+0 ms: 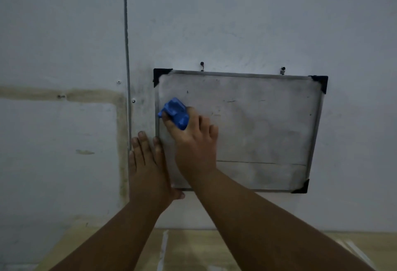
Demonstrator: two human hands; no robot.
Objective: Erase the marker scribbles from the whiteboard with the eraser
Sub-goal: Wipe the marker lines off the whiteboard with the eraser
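Head view: left hand [150, 163] flat, fingers spread, pressed on whiteboard's [257, 124] lower-left corner and wall [64, 34]. Right hand [193, 139] grips blue eraser [176, 112] against board near left edge, upper half. Faint marks [231, 101] remain mid-board.

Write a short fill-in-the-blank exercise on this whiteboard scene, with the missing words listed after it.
1. The right hand presses a ____ eraser against the whiteboard.
2. The eraser sits near the board's ____ edge.
3. The left hand rests flat at the board's lower ____ corner.
4. The three visible corner caps of the frame are ____.

Missing words: blue; left; left; black
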